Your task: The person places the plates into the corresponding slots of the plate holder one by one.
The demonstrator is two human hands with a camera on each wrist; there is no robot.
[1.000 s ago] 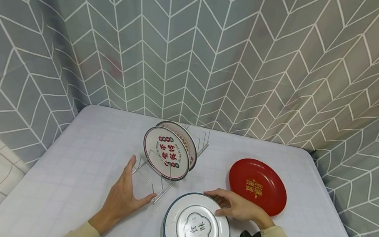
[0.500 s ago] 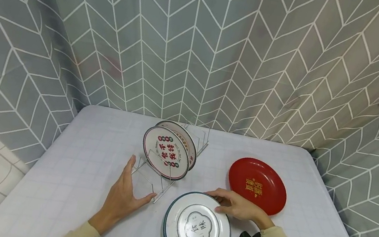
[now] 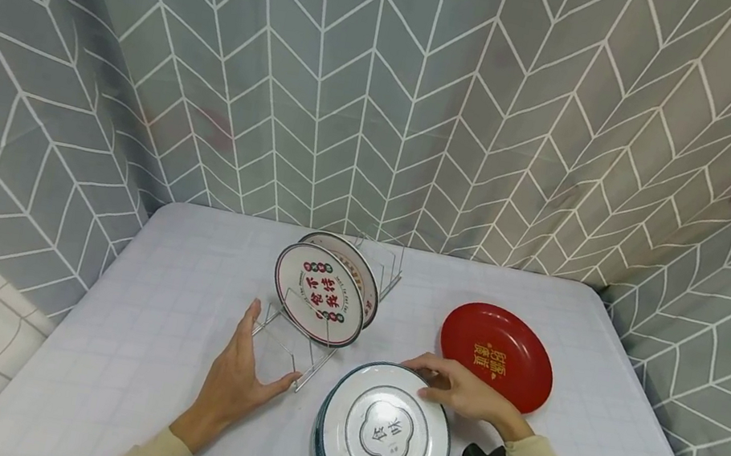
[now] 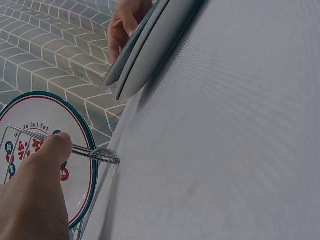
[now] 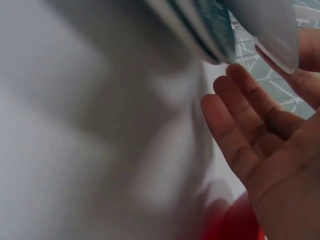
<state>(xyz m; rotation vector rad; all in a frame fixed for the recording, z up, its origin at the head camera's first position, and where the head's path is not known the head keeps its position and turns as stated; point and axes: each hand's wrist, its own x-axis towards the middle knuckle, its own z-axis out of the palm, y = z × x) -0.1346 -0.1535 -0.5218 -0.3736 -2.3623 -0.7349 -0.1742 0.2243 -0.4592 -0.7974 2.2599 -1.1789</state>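
I log rack (image 3: 314,371), near end between left fingers (image 3: 245,331) and thumb (image 3: 281,386); plate stack (image 3: 384,431) before right fingers (image 3: 435,366); dish (image 3: 497,357) behind them, rightward.

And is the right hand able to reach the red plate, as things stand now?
Probably yes: the red plate lies close to the right hand, with nothing on it. But that hand pinches the top white plate, so it likely must let go first.

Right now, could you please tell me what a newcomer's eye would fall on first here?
Probably the red plate, the strongest colour, right of centre on the table. Next, perhaps, the red-lettered plate standing on edge in the wire rack that the left hand holds. Then, in front, the upturned white plate, its rim pinched by the right hand.
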